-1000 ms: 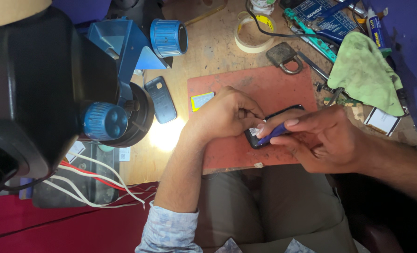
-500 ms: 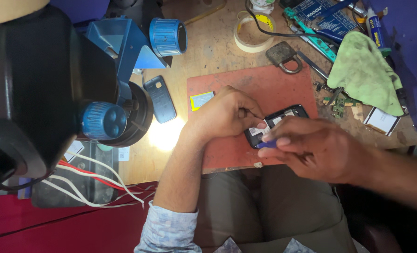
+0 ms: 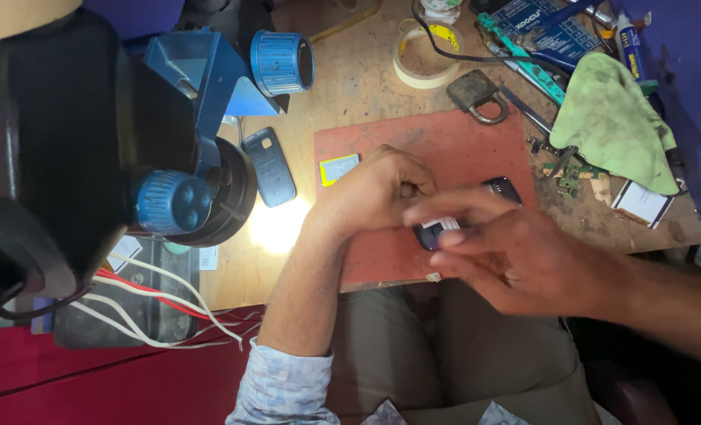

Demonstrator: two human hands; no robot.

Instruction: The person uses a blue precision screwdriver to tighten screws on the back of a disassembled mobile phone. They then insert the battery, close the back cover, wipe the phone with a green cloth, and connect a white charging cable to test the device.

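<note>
A small dark mobile phone (image 3: pixel 501 189) lies on a red work mat (image 3: pixel 461 142) on a wooden bench. My left hand (image 3: pixel 374 193) rests curled on the mat with its fingertips pinching the phone's left end. My right hand (image 3: pixel 516 256) is blurred and reaches over the phone's near end with the fingers stretched leftward, hiding most of it. A pale and purple patch (image 3: pixel 439 228) shows under those fingers. I cannot tell whether it is a tool or part of the phone.
A large black and blue microscope (image 3: pixel 67 142) fills the left. A second dark phone (image 3: pixel 269 165) and a yellow-edged card (image 3: pixel 339 168) lie left of my hands. Behind the mat are a padlock (image 3: pixel 476 94), a tape roll (image 3: pixel 421 55), a green cloth (image 3: pixel 614 118) and a circuit board (image 3: pixel 571 173).
My right hand has slid left across the phone and now covers its near end. My left hand and the phone have stayed in place.
</note>
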